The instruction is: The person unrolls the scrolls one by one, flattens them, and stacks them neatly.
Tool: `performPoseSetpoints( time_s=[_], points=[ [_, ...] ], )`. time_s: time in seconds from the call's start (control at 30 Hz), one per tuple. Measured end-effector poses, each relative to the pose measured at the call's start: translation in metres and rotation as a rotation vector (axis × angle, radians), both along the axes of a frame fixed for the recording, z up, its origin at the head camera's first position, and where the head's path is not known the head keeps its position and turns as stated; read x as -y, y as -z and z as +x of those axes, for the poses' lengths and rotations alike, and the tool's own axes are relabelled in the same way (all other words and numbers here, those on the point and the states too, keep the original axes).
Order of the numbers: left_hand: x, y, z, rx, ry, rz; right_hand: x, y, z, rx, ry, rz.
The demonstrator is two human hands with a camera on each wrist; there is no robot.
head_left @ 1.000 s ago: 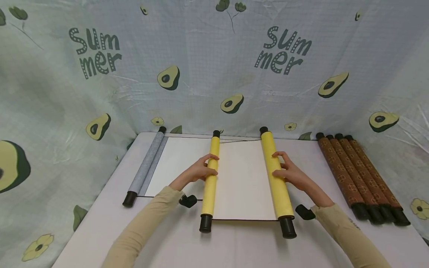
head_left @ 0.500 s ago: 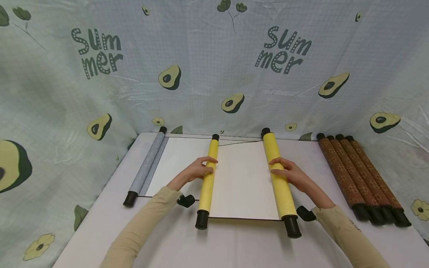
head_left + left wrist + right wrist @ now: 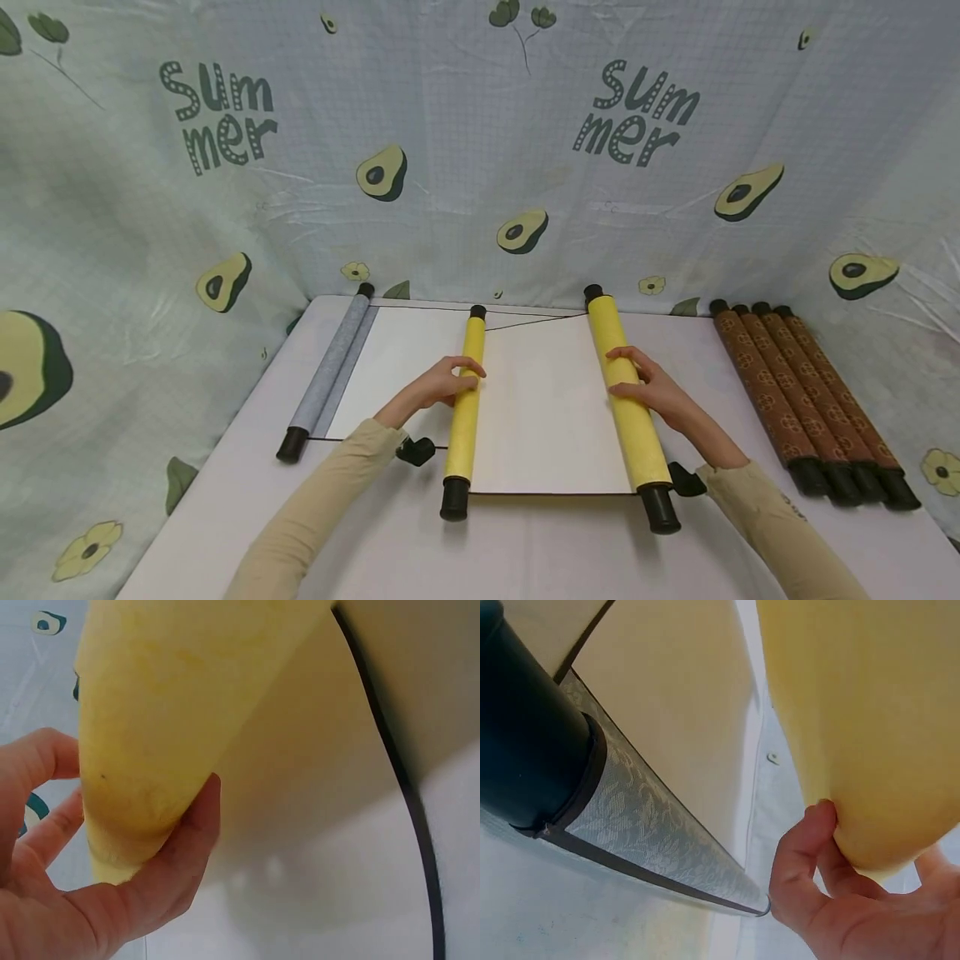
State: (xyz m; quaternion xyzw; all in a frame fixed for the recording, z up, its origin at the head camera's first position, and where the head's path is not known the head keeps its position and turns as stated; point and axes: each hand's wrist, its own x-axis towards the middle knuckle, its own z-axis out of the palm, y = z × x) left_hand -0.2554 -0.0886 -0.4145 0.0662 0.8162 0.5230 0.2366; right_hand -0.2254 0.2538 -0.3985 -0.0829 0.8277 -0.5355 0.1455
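A yellow scroll is partly unrolled, with a pale blank sheet (image 3: pixel 551 408) stretched between its two rolls. My left hand (image 3: pixel 442 383) grips the left yellow roll (image 3: pixel 467 425), thumb on the near side and fingers round the far side. On the thicker right yellow roll (image 3: pixel 641 433), my right hand (image 3: pixel 652 383) has a similar hold. Black knobs cap the ends of both rolls. Shadow under the sheet's front edge suggests it is raised off the table. The left wrist view shows fingers curled round yellow paper (image 3: pixel 172 697); the right wrist view likewise shows a pinched yellow roll (image 3: pixel 877 735).
At the left lies a grey-blue roll (image 3: pixel 330 367) with black ends, its white sheet (image 3: pixel 397 367) running right beneath the yellow scroll. Several brown patterned scrolls (image 3: pixel 806 392) lie side by side at the right. A printed cloth (image 3: pixel 450 167) hangs behind the white table (image 3: pixel 547 558).
The two yellow rolls have moved slightly apart, the left one a little left and nearer, the right one a little right. Both hands keep their grip.
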Motion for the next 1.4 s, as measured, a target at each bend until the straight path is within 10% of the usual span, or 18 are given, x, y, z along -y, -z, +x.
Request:
performPoseSetpoints(
  time_s=[0.6,1.4],
  points=[
    [0.009,0.001,-0.003,-0.005,-0.018,0.005,-0.017,-0.002,-0.002,0.072,0.002,-0.22],
    [0.019,-0.003,-0.005,0.048,-0.014,0.013,-0.019,0.002,-0.002,0.03,-0.031,-0.148]
  ],
)
